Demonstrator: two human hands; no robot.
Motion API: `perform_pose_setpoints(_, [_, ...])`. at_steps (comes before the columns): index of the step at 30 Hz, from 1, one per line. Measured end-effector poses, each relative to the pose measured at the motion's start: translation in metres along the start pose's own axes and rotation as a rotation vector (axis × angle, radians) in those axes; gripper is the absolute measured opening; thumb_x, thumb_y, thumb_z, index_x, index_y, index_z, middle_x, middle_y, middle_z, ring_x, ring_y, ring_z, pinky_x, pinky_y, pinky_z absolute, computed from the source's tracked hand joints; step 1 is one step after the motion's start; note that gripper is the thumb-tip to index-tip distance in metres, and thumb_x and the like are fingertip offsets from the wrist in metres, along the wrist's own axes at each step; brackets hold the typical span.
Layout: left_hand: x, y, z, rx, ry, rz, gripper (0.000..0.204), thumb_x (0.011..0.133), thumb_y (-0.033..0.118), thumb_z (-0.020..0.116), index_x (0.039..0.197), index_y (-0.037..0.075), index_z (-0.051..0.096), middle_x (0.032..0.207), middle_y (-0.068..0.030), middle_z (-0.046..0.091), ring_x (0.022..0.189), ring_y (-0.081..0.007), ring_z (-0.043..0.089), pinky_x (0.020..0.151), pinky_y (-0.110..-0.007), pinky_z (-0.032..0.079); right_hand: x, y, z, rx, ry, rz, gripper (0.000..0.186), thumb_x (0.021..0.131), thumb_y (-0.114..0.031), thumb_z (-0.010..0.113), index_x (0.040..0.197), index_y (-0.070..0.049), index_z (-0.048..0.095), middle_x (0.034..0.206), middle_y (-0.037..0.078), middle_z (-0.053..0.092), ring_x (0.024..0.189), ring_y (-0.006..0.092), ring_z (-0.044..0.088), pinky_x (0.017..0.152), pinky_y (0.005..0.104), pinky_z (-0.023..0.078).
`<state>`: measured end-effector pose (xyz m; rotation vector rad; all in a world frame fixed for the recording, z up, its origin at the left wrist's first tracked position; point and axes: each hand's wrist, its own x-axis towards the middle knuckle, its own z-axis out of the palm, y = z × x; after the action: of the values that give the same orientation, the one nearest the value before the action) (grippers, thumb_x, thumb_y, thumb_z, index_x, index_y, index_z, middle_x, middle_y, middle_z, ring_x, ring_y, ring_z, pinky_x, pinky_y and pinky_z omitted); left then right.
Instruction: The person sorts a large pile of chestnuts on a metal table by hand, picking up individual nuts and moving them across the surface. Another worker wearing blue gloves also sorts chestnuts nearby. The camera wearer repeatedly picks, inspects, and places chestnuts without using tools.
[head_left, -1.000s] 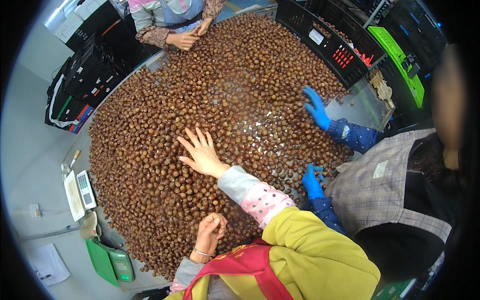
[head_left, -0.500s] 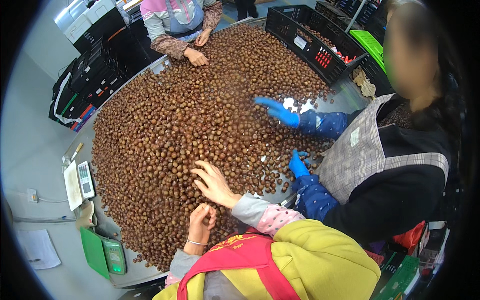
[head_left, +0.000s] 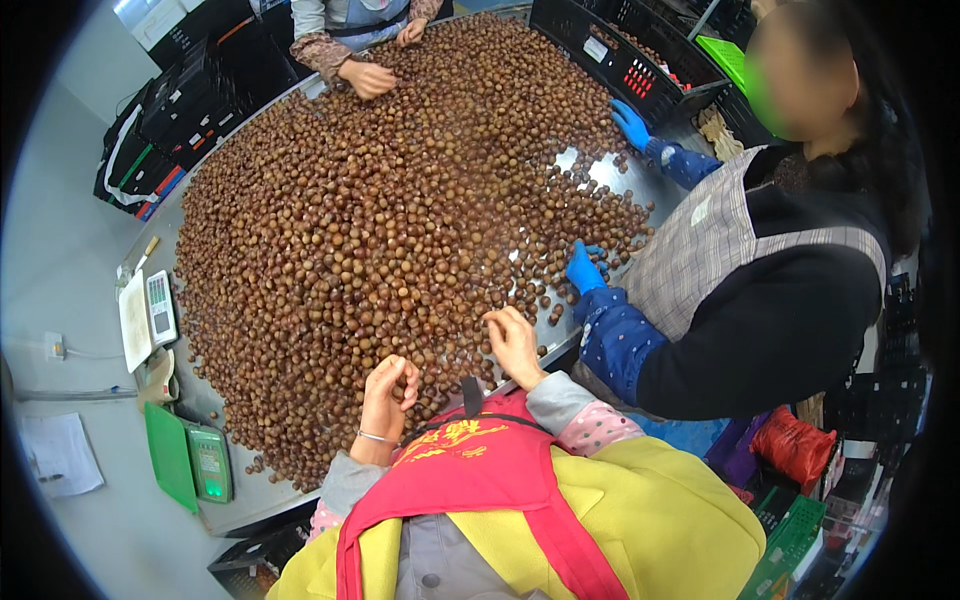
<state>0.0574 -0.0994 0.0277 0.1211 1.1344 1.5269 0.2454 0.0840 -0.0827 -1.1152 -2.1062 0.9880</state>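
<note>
A wide heap of round brown nuts, which look like macadamias in their shells [head_left: 330,240], covers the metal table. At the near edge of the heap, my left hand [head_left: 388,402] is held with its fingers curled in toward the thumb. Whatever they may hold is hidden. To the right of it, my right hand [head_left: 515,347] reaches over the nuts at the edge, its fingers bent but apart and nothing visible in them. A red apron [head_left: 470,460] covers my front just below both hands.
At the right stands a co-worker in blue gloves [head_left: 630,125]; another person's hand [head_left: 368,79] rests at the far edge. A black crate [head_left: 640,75] stands at the back right. Two scales, one white [head_left: 160,305] and one green [head_left: 210,465], line the left edge.
My right hand has drawn back to the right and nearer to me, its fingers more bent. My left hand stays curled. The co-worker's far glove has moved toward the black crate. The view has shifted.
</note>
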Motion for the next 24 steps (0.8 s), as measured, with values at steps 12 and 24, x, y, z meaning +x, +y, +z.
perform_pose_setpoints(12, [-0.021, -0.015, -0.001, -0.012, -0.003, 0.000, 0.024, 0.107, 0.028, 0.058, 0.092, 0.010, 0.053, 0.083, -0.0015, 0.050, 0.066, -0.0093, 0.045, 0.053, -0.023, 0.032, -0.036, 0.055, 0.010, -0.140, 0.056, 0.044, 0.011, 0.096, -0.016, 0.068, 0.104, -0.009, 0.073, 0.090, 0.010, 0.074, 0.075, 0.0292, 0.072, 0.066, 0.0417, 0.053])
perform_pose_setpoints(24, [-0.024, -0.019, 0.000, -0.042, 0.026, -0.012, 0.023, 0.107, 0.027, 0.058, 0.093, 0.009, 0.053, 0.083, -0.0022, 0.049, 0.067, -0.0102, 0.046, 0.054, -0.024, 0.033, -0.035, 0.051, 0.011, -0.200, 0.095, -0.008, 0.009, 0.094, -0.015, 0.069, 0.102, -0.011, 0.071, 0.089, 0.009, 0.072, 0.071, 0.0300, 0.070, 0.063, 0.0437, 0.051])
